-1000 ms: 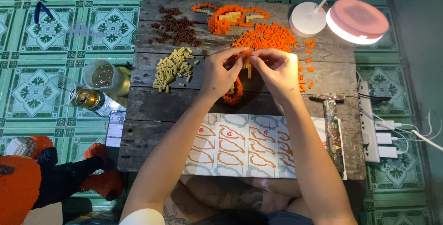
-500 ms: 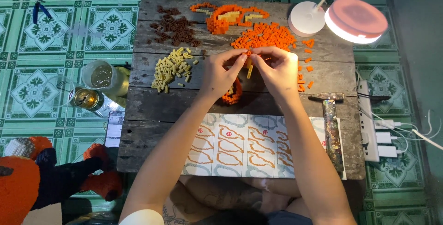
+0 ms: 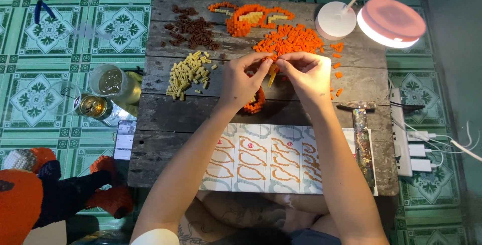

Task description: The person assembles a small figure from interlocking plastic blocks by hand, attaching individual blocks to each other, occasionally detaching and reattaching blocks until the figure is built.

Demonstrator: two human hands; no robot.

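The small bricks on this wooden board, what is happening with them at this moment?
A person sits at a low wooden board and joins small bricks with both hands. The left hand and right hand meet over a small yellow piece, beside the orange brick pile. Yellow bricks and brown bricks lie in separate heaps. A printed instruction sheet lies nearest the person.

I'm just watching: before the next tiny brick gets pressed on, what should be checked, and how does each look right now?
1. Both hands on the piece: ok, left hand and right hand pinch a small yellow-orange piece.
2. Orange bricks in reach: ok, heaped just beyond the hands.
3. Pattern sheet visible: ok, flat between the forearms.
4. Light: ok, lamp lit.
5. Bricks aligned: cannot tell, too small.
6. Hammer out of the way: ok, beside the right forearm.
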